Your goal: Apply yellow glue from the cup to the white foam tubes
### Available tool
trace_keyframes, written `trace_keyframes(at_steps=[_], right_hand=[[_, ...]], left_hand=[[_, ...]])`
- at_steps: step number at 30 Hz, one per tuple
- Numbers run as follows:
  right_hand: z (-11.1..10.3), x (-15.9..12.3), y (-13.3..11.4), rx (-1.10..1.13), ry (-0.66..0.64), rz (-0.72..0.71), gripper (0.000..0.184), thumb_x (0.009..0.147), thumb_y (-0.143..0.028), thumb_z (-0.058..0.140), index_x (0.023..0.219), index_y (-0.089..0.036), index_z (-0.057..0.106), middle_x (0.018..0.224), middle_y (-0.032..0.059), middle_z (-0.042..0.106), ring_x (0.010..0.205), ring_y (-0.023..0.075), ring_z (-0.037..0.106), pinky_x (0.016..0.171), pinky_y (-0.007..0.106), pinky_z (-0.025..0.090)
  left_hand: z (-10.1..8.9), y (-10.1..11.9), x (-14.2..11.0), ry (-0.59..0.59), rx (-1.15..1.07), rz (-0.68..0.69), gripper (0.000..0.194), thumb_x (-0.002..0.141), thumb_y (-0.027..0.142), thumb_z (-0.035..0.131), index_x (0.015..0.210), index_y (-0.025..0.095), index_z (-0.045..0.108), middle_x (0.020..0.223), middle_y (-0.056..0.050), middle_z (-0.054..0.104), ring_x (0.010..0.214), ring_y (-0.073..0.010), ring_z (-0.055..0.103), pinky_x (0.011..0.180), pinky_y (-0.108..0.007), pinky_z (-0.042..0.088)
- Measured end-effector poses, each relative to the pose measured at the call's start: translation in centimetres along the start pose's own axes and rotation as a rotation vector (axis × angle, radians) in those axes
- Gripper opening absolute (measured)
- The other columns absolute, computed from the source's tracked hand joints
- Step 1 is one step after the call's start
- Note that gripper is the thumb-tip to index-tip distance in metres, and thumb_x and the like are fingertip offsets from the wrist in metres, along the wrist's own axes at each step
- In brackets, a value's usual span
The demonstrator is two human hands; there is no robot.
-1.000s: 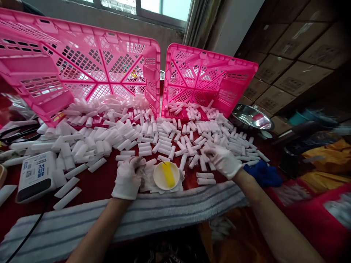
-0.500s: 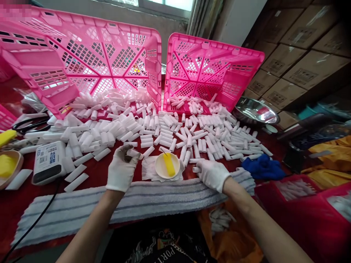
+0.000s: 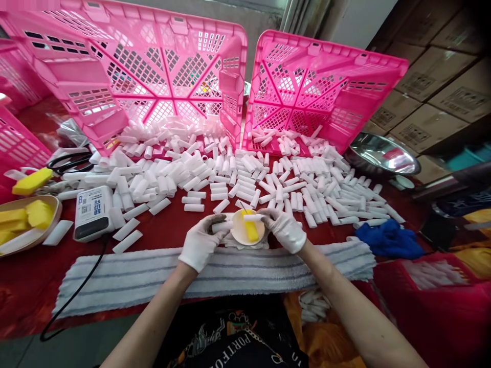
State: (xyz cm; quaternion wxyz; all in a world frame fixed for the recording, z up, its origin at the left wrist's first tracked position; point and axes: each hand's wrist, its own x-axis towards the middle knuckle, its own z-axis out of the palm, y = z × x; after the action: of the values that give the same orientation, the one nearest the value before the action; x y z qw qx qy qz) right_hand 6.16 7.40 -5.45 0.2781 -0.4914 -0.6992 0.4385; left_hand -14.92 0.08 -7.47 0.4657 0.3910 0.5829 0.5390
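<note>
Both hands wear white gloves and meet over a small white dish (image 3: 241, 236) that holds a yellow sponge strip (image 3: 251, 231). My left hand (image 3: 199, 244) pinches a short white tube (image 3: 221, 226) at the dish's left edge. My right hand (image 3: 284, 229) holds another white tube (image 3: 253, 217) level above the dish, pointing left. The two tubes are close but I cannot tell if they touch. A thin stick leans in the dish. Beyond the dish, several white tubes (image 3: 215, 176) lie strewn over the red table.
Two pink crates (image 3: 161, 76) (image 3: 326, 87) stand tipped at the back, tubes spilling out. A striped towel (image 3: 153, 273) lies along the near edge. At the left are a white device (image 3: 92, 212) with a black cable, scissors and a tray of yellow sponges (image 3: 26, 220). At the right sit a steel bowl (image 3: 383, 156) and blue cloth (image 3: 387, 237).
My right hand picked a tube from the pile and brought it left over the dish. My left hand moved right with its tube to meet it. The camera tilted down.
</note>
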Motion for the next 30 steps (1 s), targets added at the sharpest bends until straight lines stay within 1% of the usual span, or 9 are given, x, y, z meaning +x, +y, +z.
trace_keyframes(at_steps=[2,5,10,16,19,22,24,27,30], right_hand=[[0.0,0.0,0.9,-0.079,-0.005,-0.118,0.023,0.078,-0.032,0.055,0.096,-0.021,0.064,0.092,0.0039,0.066,0.084,0.0167,0.061,0.079,0.031,0.05],[-0.2,-0.5,1.8,-0.155,-0.01,-0.199,0.02,0.078,-0.029,0.055,0.094,-0.022,0.065,0.09,0.0046,0.065,0.085,0.0184,0.06,0.081,0.034,0.049],[0.4,-1.2,1.9,-0.053,0.003,-0.049,0.031,0.08,-0.035,0.054,0.108,-0.022,0.059,0.096,0.0037,0.066,0.091,0.0182,0.061,0.084,0.032,0.049],[0.8,-2.5,2.1,-0.091,0.084,-0.18,0.02,0.078,-0.033,0.056,0.093,-0.022,0.063,0.097,0.0057,0.064,0.084,0.0177,0.062,0.08,0.033,0.051],[0.6,-2.8,1.8,-0.083,0.04,-0.145,0.028,0.079,-0.034,0.057,0.104,-0.023,0.06,0.106,0.0052,0.063,0.096,0.0191,0.06,0.088,0.034,0.048],[0.8,-2.9,1.4,-0.103,0.054,-0.083,0.023,0.082,-0.031,0.053,0.101,-0.022,0.062,0.1,0.0047,0.066,0.094,0.0191,0.062,0.087,0.034,0.049],[0.9,-3.1,1.7,-0.128,0.111,-0.158,0.016,0.08,-0.028,0.056,0.092,-0.022,0.064,0.091,0.0043,0.067,0.087,0.0185,0.063,0.083,0.034,0.051],[0.9,-3.3,2.3,-0.132,0.132,-0.365,0.01,0.078,-0.025,0.059,0.086,-0.021,0.063,0.084,0.0036,0.065,0.079,0.0167,0.062,0.076,0.032,0.052],[0.9,-3.6,2.4,-0.167,0.152,-0.433,0.02,0.076,-0.023,0.063,0.097,-0.021,0.061,0.091,0.0047,0.064,0.085,0.0175,0.062,0.079,0.032,0.052]], left_hand=[[0.1,0.0,-0.1,-0.005,0.116,0.014,0.04,0.064,0.034,0.069,0.1,0.016,0.062,0.102,-0.008,0.065,0.093,-0.0208,0.06,0.088,-0.037,0.047],[0.3,0.2,-0.2,-0.003,0.306,0.1,0.034,0.068,0.03,0.065,0.099,0.019,0.064,0.1,-0.005,0.065,0.093,-0.0201,0.06,0.091,-0.035,0.046],[0.4,0.2,-0.2,-0.012,0.488,0.184,0.033,0.074,0.031,0.059,0.105,0.021,0.062,0.105,-0.003,0.064,0.099,-0.0186,0.058,0.094,-0.03,0.043],[0.2,-0.2,0.0,0.016,0.518,0.161,0.037,0.076,0.039,0.057,0.108,0.019,0.06,0.108,-0.005,0.063,0.099,-0.0197,0.058,0.091,-0.031,0.045],[0.2,-0.5,0.0,0.013,0.498,0.155,0.038,0.077,0.039,0.057,0.108,0.019,0.06,0.109,-0.005,0.063,0.1,-0.0193,0.058,0.093,-0.03,0.044],[0.3,-0.5,0.0,0.02,0.467,0.14,0.037,0.077,0.039,0.057,0.108,0.019,0.06,0.108,-0.005,0.063,0.099,-0.0192,0.059,0.092,-0.03,0.045],[0.3,-0.5,0.0,0.018,0.457,0.144,0.036,0.078,0.039,0.056,0.108,0.02,0.06,0.107,-0.004,0.063,0.098,-0.0186,0.059,0.091,-0.029,0.045],[0.3,-0.6,0.0,0.021,0.466,0.155,0.035,0.078,0.038,0.056,0.108,0.021,0.06,0.106,-0.003,0.064,0.097,-0.0176,0.059,0.091,-0.028,0.045],[0.2,-0.9,0.0,0.024,0.465,0.159,0.036,0.077,0.038,0.057,0.108,0.02,0.06,0.107,-0.004,0.064,0.098,-0.0182,0.059,0.092,-0.029,0.045]])
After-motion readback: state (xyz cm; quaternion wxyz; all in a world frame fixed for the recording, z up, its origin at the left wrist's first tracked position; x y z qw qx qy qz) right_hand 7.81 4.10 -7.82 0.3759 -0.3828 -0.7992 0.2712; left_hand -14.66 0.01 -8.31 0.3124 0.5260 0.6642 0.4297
